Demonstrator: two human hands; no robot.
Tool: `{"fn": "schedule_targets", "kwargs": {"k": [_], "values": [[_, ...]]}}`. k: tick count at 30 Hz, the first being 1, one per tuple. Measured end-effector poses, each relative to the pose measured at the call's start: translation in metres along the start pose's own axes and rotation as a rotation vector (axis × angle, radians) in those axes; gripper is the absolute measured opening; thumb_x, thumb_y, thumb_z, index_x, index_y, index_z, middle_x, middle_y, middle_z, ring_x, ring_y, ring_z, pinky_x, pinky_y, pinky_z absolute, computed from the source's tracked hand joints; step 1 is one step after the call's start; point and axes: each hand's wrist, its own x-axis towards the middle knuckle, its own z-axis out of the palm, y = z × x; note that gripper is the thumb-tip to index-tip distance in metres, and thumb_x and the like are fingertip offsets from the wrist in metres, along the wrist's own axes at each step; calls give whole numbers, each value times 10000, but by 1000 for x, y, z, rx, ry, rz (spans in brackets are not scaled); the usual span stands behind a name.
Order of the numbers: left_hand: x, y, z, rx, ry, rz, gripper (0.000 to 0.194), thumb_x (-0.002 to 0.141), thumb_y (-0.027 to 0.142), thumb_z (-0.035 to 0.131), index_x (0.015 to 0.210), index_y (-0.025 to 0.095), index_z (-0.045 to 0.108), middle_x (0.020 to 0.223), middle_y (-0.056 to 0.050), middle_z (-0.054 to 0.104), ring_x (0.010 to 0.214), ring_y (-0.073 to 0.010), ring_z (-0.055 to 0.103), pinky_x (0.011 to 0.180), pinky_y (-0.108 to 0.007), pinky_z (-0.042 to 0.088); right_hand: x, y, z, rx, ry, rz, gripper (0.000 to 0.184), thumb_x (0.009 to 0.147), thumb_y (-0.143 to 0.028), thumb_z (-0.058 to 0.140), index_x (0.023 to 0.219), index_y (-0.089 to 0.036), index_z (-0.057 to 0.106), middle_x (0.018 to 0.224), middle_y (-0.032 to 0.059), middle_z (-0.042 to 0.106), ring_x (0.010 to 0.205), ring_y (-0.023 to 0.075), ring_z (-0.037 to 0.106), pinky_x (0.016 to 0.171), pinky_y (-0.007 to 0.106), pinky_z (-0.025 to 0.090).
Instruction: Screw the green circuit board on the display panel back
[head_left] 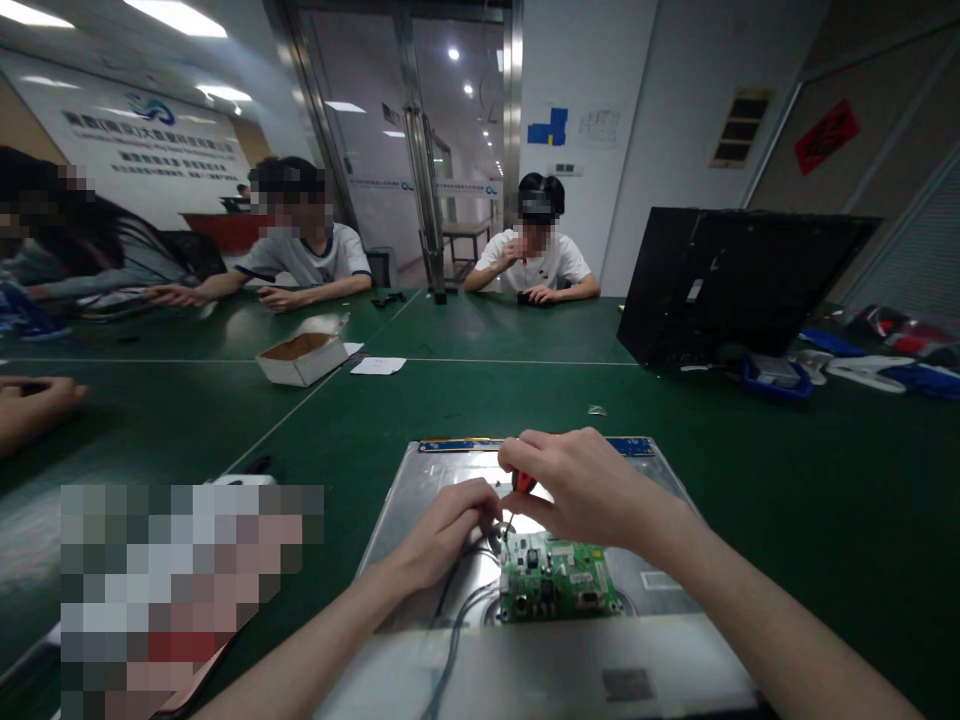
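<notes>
Gripping by the right hand (581,485): fingers and thumb are closed around the red handle of the screwdriver (523,481).
Left hand (450,525): fingers are curled beside the shaft; whether anything is pinched cannot be told.
Screwdriver position: it is held above the upper-left corner of the green circuit board (559,582); tip contact cannot be made out.
Screwdriver axis: the long axis is steeply slanted, with the tip pointed down and slightly left.
Screwdriver handling: it is judged light and stiff, best taken by the handle.
Circuit board: it is seated on the metal panel (397,502), its longer side apparently laid left to right.
Board handling: it is judged light, rigid and fragile, best held by bare edges, clear of components and the cable (453,642).
</notes>
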Motion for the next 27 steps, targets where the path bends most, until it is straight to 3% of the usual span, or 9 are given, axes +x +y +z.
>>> {"fn": "schedule_targets", "kwargs": {"k": [4, 7, 11, 16, 19, 23, 27], "values": [[1, -1, 0, 14, 28, 28, 218, 821, 194, 349, 776, 163, 560, 762, -37, 584, 733, -198, 519, 691, -314, 403, 0, 2, -2, 13, -7, 11, 152, 892, -336, 560, 912, -189, 524, 824, 5, 622, 619, 115, 499, 518, 269, 217], [1, -1, 1, 15, 8, 54, 208, 804, 179, 359, 747, 163, 558, 730, -28, 577, 705, -189, 517, 663, -299, 394, -1, 2, -2, 105, -5, -28, 145, 847, -235, 549, 975, -182, 507, 920, 24, 616, 692, 125, 519, 537, 265, 255], [1, 0, 2, 25, -20, 65, 195, 748, 134, 385, 751, 160, 578, 719, -21, 581, 695, -178, 515, 653, -282, 388, 0, 2, 0, 162, -10, -19, 194, 817, -159, 528, 1008, -174, 492, 898, 16, 613, 661, 113, 493, 541, 260, 274], [0, 2, 4, 102, -16, 81, 220, 695, 82, 421, 782, 162, 606, 741, -16, 590, 707, -171, 520, 666, -276, 386, 2, 3, 2, 19, -3, 23, 119, 883, -299, 554, 894, -182, 535, 834, 6, 631, 606, 113, 479, 513, 275, 215], [0, 1, 6, 132, -14, 97, 177, 729, 93, 454, 784, 160, 608, 733, -18, 582, 686, -166, 510, 642, -267, 379, 1, 3, 0, 3, -2, 11, 151, 886, -333, 553, 872, -183, 540, 815, 4, 624, 617, 117, 488, 515, 279, 221], [0, -1, 8, 162, -3, 73, 78, 814, 185, 520, 793, 156, 589, 672, -1, 544, 614, -146, 460, 573, -246, 338, 0, 1, -2, 94, 7, -43, 145, 845, -213, 520, 986, -181, 523, 947, 25, 615, 739, 131, 532, 555, 271, 287], [1, -1, 7, 171, 14, 7, 142, 892, 217, 466, 860, 159, 591, 620, 24, 509, 570, -135, 422, 539, -239, 296, 0, 2, 0, 113, 15, -1, 191, 826, -168, 493, 1017, -184, 507, 932, 25, 615, 734, 138, 537, 575, 276, 304]]}}
